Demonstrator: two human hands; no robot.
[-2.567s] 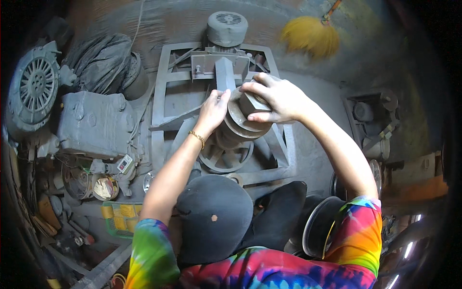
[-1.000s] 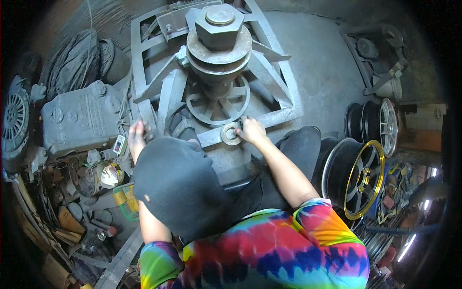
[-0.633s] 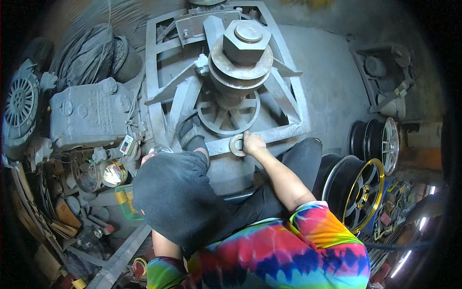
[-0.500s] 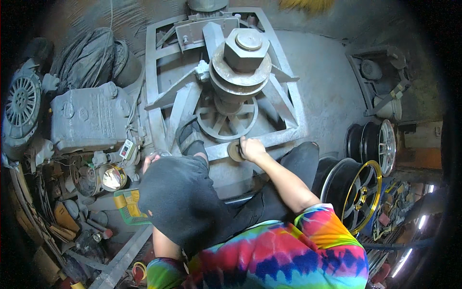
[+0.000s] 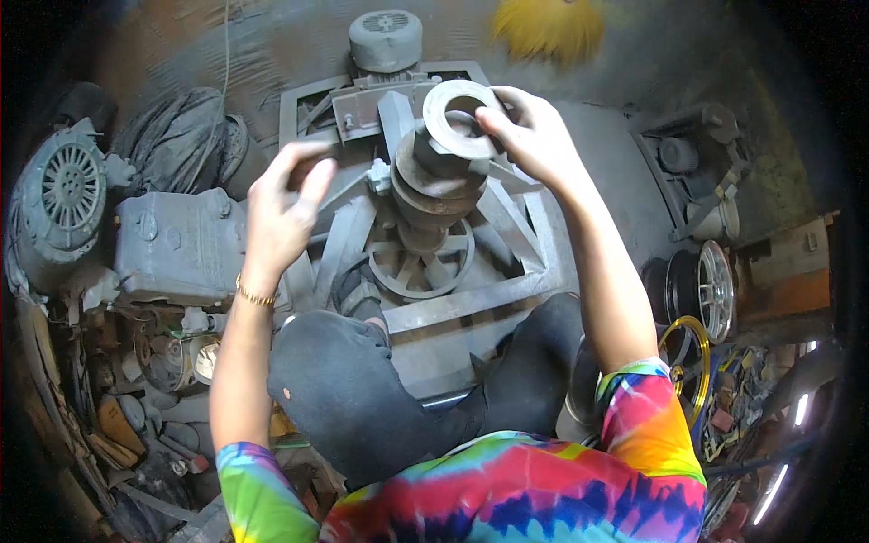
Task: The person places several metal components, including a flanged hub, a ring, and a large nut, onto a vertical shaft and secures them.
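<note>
My right hand [image 5: 539,140] grips a thick metal ring [image 5: 436,118] by its right edge, thumb in front. The ring hangs over the top of an upright steel spindle [image 5: 441,185], hiding the big hex nut's upper part; whether they touch I cannot tell. Left of the spindle, my left hand [image 5: 282,213] is raised, thumb and curled fingers apart, with nothing seen between them; its fingertips are blurred. Below the spindle's stacked collars sits a spoked handwheel or pulley [image 5: 424,291], inside a grey welded frame [image 5: 471,303].
A motor [image 5: 386,41] stands at the frame's far end. On the left are a dusty grey casing [image 5: 176,244] and a finned motor [image 5: 68,190]. Wheel rims [image 5: 715,290] stand at the right. A yellow bristly bundle [image 5: 548,32] is at the top. My bent knees flank the frame's near bar.
My right hand has lifted the ring from the frame's near bar up to the spindle top. My left hand has risen from beside my left knee. The view has shifted slightly.
</note>
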